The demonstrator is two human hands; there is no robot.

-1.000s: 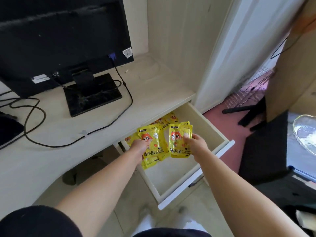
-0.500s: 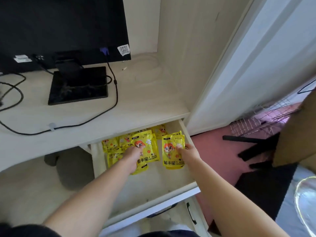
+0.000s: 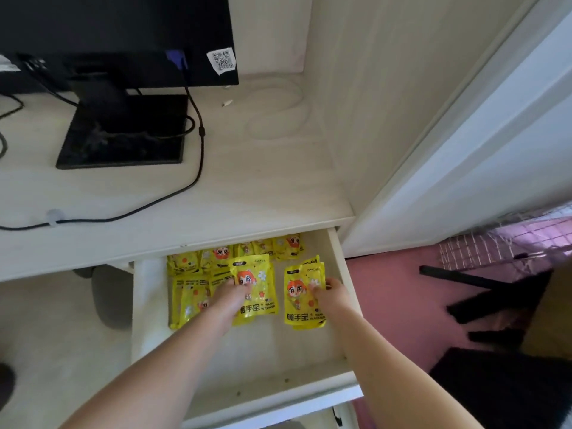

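Observation:
An open white drawer (image 3: 339,261) under the desk holds several yellow hand-warmer packets. My left hand (image 3: 230,297) grips a small stack of packets (image 3: 258,292) in the drawer's middle. My right hand (image 3: 329,294) pinches the right edge of another small stack of packets (image 3: 301,294) near the drawer's right wall. More packets (image 3: 185,292) lie flat along the left and back (image 3: 288,246) of the drawer. Both held stacks are low, at or just above the drawer floor.
A black monitor (image 3: 123,38) on its stand (image 3: 123,134) sits on the pale desk (image 3: 263,187), with black cables (image 3: 198,125) trailing left. A white door (image 3: 464,150) stands right of the drawer. Pink floor (image 3: 399,292) and dark objects (image 3: 501,298) lie at the right.
Both hands have lowered their packet stacks deeper into the drawer and moved them apart. My view has shifted to look more straight down on the drawer.

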